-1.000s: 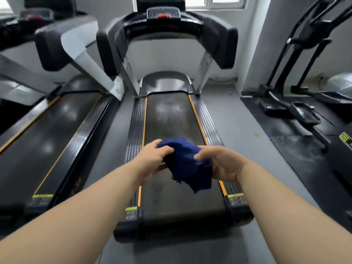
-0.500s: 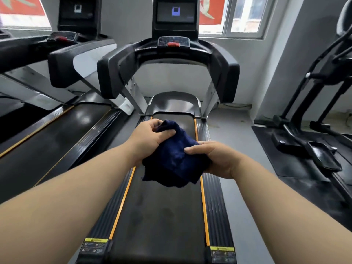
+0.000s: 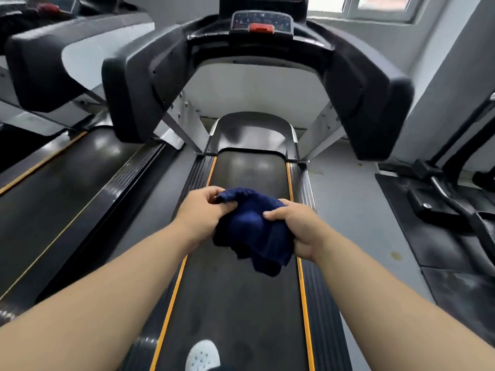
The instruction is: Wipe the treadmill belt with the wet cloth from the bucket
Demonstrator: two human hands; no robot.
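Note:
A dark blue cloth (image 3: 253, 231) hangs bunched in the air above the treadmill belt (image 3: 235, 303), a black strip edged with orange lines. My left hand (image 3: 205, 210) pinches the cloth's upper left edge. My right hand (image 3: 297, 226) grips its right side, fingers curled into the fabric. The cloth's lower folds droop below both hands, clear of the belt. No bucket is in view.
The treadmill's console (image 3: 261, 22) and padded handrails (image 3: 369, 103) rise ahead and close on both sides. A second treadmill (image 3: 67, 178) runs parallel on the left. An elliptical machine (image 3: 455, 204) stands on a black mat at right. A white shoe (image 3: 202, 356) stands on the belt's near end.
The view has moved forward onto the treadmill, with the console and handrails closer now. Both hands kept hold of the cloth, and a white shoe has appeared on the belt.

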